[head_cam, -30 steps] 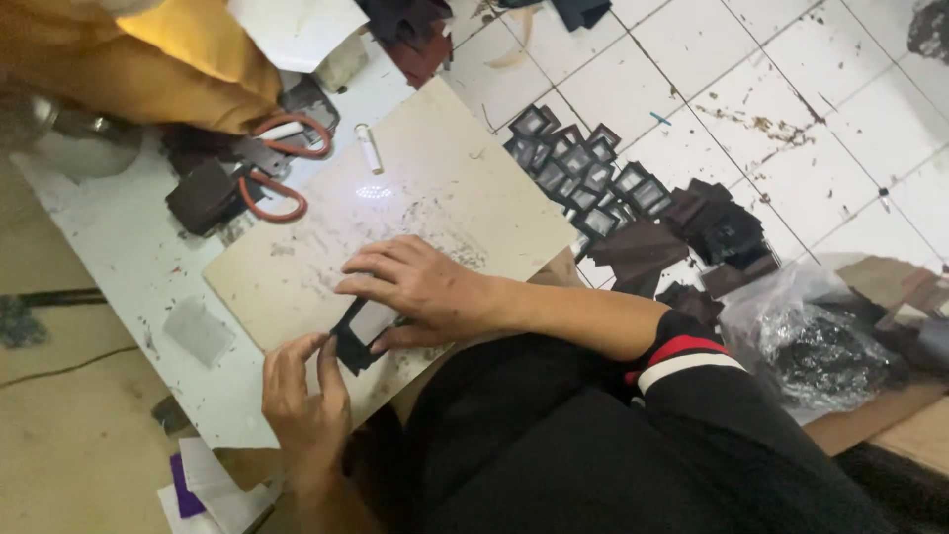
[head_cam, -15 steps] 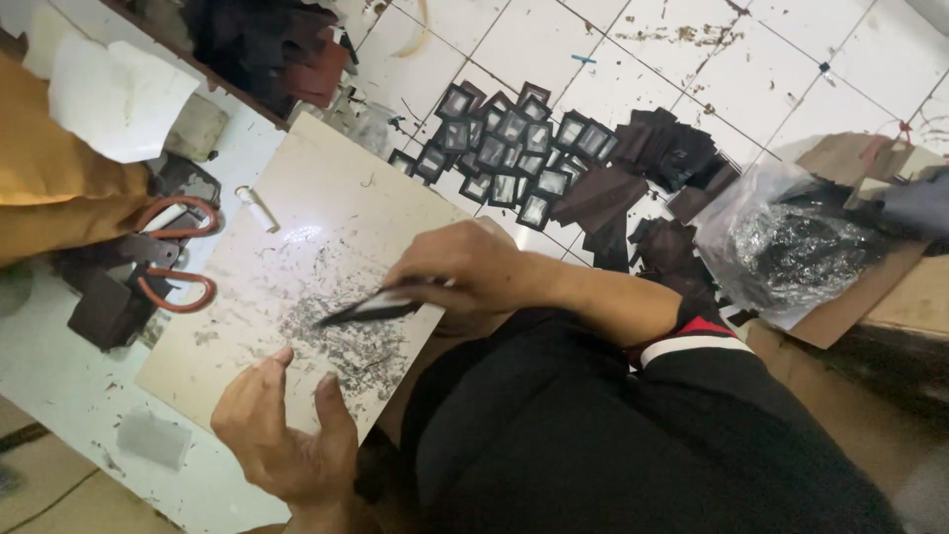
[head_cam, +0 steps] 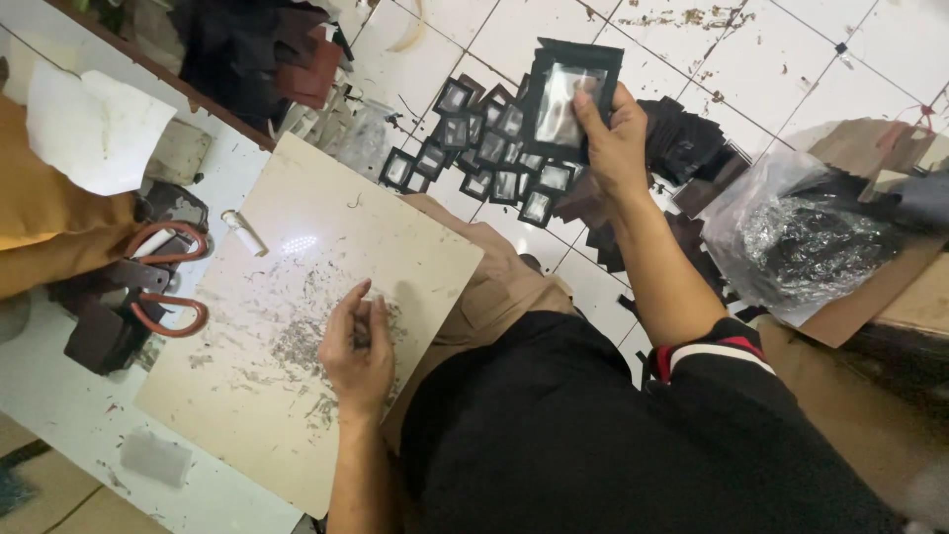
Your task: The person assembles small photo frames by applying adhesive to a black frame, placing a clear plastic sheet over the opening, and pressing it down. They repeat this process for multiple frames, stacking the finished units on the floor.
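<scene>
Right hand (head_cam: 615, 133) has lifted framed piece (head_cam: 571, 94) off cutting board (head_cam: 297, 326).

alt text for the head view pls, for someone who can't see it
The right hand holds a black frame with a clear window above more frames on the tiled floor. The left hand rests on a scratched cutting board, beside scissors.

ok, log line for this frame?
right hand: holds black window frame piece over floor pile | left hand: rests on cutting board | scissors: idle
</scene>
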